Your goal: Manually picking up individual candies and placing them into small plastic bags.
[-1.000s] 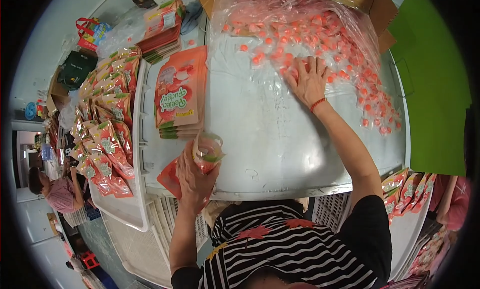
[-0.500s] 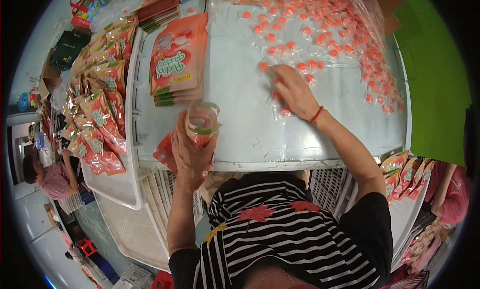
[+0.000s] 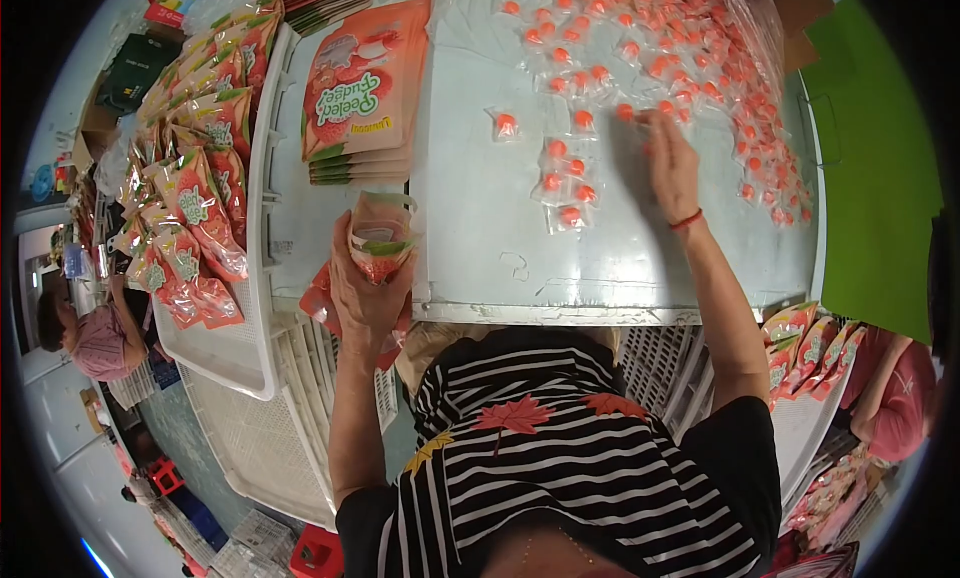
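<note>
My left hand [image 3: 362, 296] is wrapped around a red and peach candy pouch [image 3: 380, 268] by the table's near edge. The pouch is upright with its top gaping, and its lower part is hidden behind my fingers. My right hand [image 3: 674, 168] is over the table, fingers stretched out beside a few wrapped candies [image 3: 626, 112]; I see nothing held in it. A small group of clear-wrapped orange-red candies [image 3: 570, 183] lies to the left of that hand. Past the fingers, a large spread of the same candies [image 3: 690, 53] covers the far right of the table.
A stack of flat pouches [image 3: 365, 88] lies left on the table [image 3: 480, 248]. Beside it, a white tray [image 3: 262, 318] holds filled pouches [image 3: 205, 208]. More filled pouches [image 3: 805, 348] stand at right. Co-workers [image 3: 95, 333] sit at both sides; a green surface [image 3: 880, 168] borders the right.
My right hand has moved right and away from the small candy group, which now lies uncovered. My left hand still grips the pouch, turned slightly.
</note>
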{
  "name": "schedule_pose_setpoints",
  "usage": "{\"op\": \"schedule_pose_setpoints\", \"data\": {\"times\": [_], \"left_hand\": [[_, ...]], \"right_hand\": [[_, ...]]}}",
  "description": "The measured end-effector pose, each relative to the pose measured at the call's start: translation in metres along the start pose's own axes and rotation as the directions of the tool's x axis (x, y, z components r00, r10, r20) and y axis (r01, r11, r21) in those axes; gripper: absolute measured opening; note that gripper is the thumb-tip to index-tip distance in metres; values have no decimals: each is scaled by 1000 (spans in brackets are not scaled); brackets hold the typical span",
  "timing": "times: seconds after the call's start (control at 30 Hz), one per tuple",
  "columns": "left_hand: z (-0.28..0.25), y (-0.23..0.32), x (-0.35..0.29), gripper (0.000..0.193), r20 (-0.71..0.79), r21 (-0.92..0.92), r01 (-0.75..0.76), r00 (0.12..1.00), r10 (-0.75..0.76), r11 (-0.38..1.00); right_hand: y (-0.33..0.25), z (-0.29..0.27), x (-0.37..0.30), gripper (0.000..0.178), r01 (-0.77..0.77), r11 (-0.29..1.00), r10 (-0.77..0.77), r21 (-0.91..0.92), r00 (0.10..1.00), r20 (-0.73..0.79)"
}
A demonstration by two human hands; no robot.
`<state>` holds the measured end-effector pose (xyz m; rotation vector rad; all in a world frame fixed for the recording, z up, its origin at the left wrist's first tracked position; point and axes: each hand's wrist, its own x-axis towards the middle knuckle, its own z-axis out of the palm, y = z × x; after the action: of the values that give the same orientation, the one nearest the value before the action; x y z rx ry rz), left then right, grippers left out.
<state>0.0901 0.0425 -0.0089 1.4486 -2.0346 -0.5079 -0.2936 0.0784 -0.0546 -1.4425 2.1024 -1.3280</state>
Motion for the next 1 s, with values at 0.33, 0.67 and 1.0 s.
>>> {"op": "schedule_pose_setpoints", "data": {"times": [0.33,0.67,1.0], "left_hand": [[-5,3,1,82,-17,-10,39,999,-39,999],[2,4,10,82,-6,-42,38,999,-39,998],[-9,-1,9,82,-84,-10,27,996,-27,1000]], "right_hand": [[-18,25,-1,33,-142,939,11,312,922,387],[-41,29,-28,63,593,730,-453,-340,792,409],[-98,123,-67,46,526,815,-419,-243,825,380]]}}
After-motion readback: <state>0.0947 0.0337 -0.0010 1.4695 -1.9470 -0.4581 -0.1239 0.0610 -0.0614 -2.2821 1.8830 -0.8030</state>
